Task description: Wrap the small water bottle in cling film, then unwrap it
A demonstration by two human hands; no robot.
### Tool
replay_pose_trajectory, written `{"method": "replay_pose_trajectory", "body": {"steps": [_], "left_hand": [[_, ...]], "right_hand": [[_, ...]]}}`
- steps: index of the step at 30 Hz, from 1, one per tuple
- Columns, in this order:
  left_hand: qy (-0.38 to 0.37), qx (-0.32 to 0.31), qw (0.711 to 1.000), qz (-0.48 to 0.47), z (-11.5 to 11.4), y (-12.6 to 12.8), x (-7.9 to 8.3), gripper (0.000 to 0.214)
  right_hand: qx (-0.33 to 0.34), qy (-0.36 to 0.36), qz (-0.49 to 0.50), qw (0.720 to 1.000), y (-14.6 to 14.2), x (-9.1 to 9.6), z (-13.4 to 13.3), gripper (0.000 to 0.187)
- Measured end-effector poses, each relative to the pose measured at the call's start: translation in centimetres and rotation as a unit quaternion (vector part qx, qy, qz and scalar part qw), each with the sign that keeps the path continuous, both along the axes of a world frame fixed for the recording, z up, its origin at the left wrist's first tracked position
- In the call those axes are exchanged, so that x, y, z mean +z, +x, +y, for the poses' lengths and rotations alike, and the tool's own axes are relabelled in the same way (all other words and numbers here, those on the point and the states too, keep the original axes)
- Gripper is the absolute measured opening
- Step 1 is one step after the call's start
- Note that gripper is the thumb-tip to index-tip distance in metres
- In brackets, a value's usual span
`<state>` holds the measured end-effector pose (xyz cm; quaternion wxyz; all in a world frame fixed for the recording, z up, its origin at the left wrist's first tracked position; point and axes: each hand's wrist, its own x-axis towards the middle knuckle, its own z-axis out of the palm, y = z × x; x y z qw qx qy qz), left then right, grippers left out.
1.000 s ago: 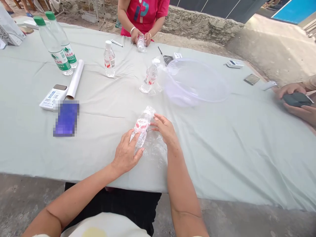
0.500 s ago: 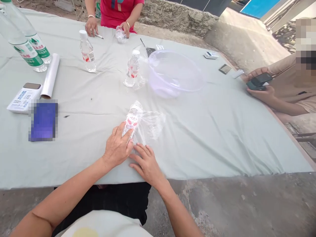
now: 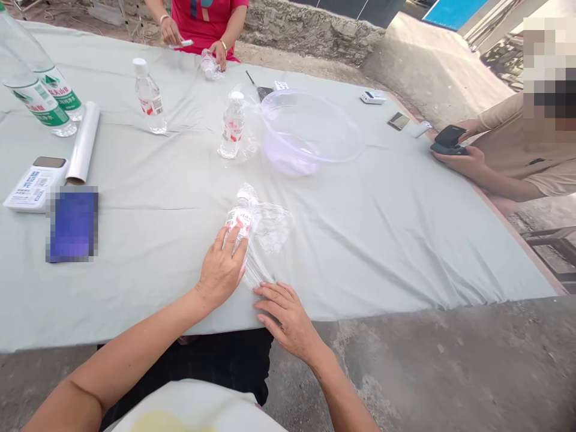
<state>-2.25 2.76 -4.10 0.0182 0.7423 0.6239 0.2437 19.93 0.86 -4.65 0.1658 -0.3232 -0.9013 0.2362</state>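
Note:
A small water bottle (image 3: 240,216) with a red and white label lies on the cloth, clear plastic film around it. My left hand (image 3: 222,264) grips its lower part, fingers over the label. From the bottle, crumpled plastic film (image 3: 272,228) spreads to the right, and a pleated strip of it runs down toward my right hand (image 3: 288,315). That hand rests low on the cloth, fingers stretched and slightly apart, fingertips at the film's end. Beyond my hands another small bottle (image 3: 232,129) stands upright with loose film beside it.
A clear purple basin (image 3: 310,159) stands past the film. At left are a third small bottle (image 3: 150,99), large bottles (image 3: 40,108), a film roll (image 3: 84,144), a white box (image 3: 33,186) and a blurred purple item (image 3: 72,225). One person opposite handles a bottle (image 3: 209,64); another holds a dark device (image 3: 450,141).
My right hand has moved down and right, away from the bottle, and the film between is drawn out into a strip. My left hand stays on the bottle. The view has shifted slightly.

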Motion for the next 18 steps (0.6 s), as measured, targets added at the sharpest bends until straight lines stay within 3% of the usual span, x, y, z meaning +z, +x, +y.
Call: {"method": "replay_pose_trajectory", "body": {"steps": [3,9,12,15,18], "left_hand": [[-0.013,-0.051,0.997,0.05,0.3,1.5,0.2,0.038],[0.01,-0.181,0.974,0.137,-0.4,5.2,-0.1,0.033],[-0.001,-0.271,0.951,0.146,-0.9,7.2,-0.4,0.03],[-0.009,-0.355,0.925,0.139,-1.5,8.5,-0.6,0.025],[-0.052,-0.474,0.877,0.059,-2.6,8.4,-0.5,0.017]], "right_hand": [[-0.03,0.01,0.063,0.997,0.5,1.1,1.2,0.019],[-0.257,0.031,0.147,0.955,-0.5,4.4,5.7,0.025],[-0.275,0.013,0.159,0.948,-1.9,5.0,8.9,0.032],[-0.258,-0.025,0.098,0.961,-2.9,4.4,11.7,0.039],[-0.293,-0.066,-0.011,0.954,-2.8,3.1,13.2,0.05]]}}
